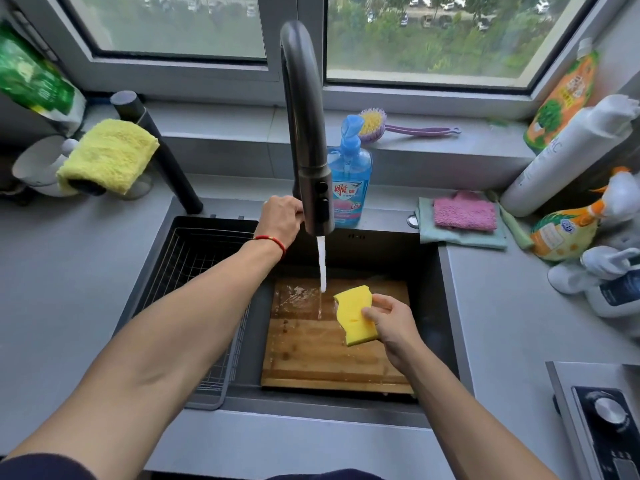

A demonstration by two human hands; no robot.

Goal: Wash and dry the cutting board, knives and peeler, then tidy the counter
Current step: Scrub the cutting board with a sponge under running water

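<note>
A wooden cutting board (311, 351) lies flat in the dark sink (446, 282). Water streams from the dark faucet head (313, 199) onto the board's far end. My left hand (282, 216) grips the faucet head from the left side. My right hand (389, 318) holds a yellow sponge (353, 313) just above the board's right part, beside the stream. No knives or peeler are in view.
A wire drain basket (194, 282) fills the sink's left side. Blue dish soap bottle (349, 181) stands behind the faucet. Pink and green cloths (464, 216) lie at right, a yellow cloth (107, 155) at left. Bottles (568, 157) crowd the right counter; a stove knob (607, 410) sits at lower right.
</note>
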